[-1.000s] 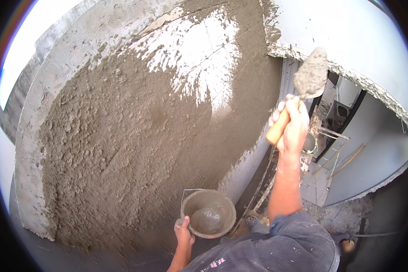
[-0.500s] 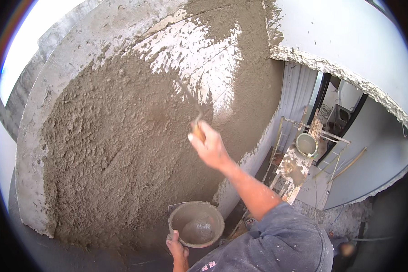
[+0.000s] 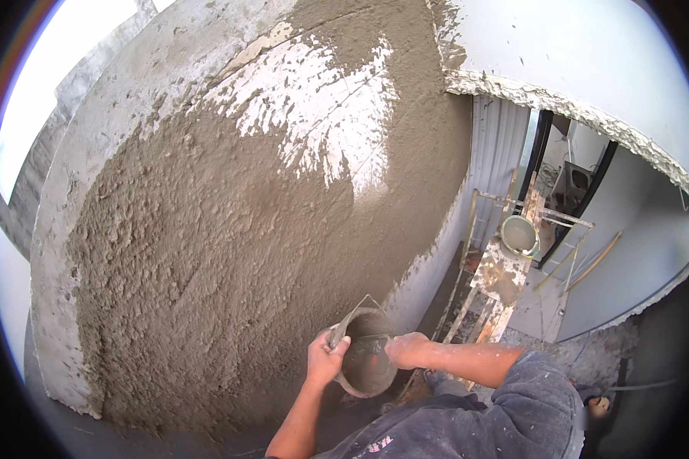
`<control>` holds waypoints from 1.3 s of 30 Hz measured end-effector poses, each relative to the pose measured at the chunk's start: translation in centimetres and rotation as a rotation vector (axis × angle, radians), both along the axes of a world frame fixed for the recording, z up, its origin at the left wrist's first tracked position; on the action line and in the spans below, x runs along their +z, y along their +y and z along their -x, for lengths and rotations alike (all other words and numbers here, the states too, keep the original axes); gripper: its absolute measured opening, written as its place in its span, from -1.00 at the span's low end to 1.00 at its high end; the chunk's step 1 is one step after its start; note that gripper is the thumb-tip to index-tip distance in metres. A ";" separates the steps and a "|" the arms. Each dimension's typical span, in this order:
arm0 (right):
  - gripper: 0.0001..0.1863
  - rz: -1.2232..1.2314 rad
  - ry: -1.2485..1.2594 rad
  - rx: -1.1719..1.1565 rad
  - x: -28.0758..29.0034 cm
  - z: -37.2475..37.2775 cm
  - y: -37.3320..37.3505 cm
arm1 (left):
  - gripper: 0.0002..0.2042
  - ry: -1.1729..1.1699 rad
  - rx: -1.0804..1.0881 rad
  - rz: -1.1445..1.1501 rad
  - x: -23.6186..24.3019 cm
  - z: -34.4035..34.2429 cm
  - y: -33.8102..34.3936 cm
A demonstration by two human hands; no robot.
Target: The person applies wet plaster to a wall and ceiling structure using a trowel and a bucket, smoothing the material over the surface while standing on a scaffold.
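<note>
My left hand [image 3: 327, 358] is closed on the left rim of a grey bucket [image 3: 364, 323], which is tilted in front of my body with its wire handle standing up. Wet grey mortar [image 3: 366, 369] lies inside it. At the bucket's right rim, my right hand [image 3: 408, 350] is wrapped round a trowel, whose handle is covered by the fingers and whose blade reaches into the bucket. Beyond both hands rises a wall coated in rough grey mortar [image 3: 207, 252]. A white patch [image 3: 321, 99] on its upper part is only streaked with mortar.
To the right, a mortar-splashed plank [image 3: 501, 271] rests on a metal scaffold frame [image 3: 566, 220]. Another bucket [image 3: 519, 235] stands on the plank. A jagged-edged pale wall [image 3: 574, 46] overhangs the opening there. Bare concrete [image 3: 57, 306] borders the mortar at left.
My right hand has come down from the wall with the trowel, into the bucket. My left hand has raised and tilted the bucket, bringing it slightly right.
</note>
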State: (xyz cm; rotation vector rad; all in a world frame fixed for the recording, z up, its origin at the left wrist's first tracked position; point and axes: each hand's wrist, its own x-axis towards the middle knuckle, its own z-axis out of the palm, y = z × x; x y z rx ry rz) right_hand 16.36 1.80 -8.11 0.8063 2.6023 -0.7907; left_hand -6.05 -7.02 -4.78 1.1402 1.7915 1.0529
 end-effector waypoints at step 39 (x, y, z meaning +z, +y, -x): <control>-0.80 -1.112 2.364 -1.228 32.6 3.6 15.4 | -0.82 -0.790 0.746 -0.257 -8.0 3.4 -17.9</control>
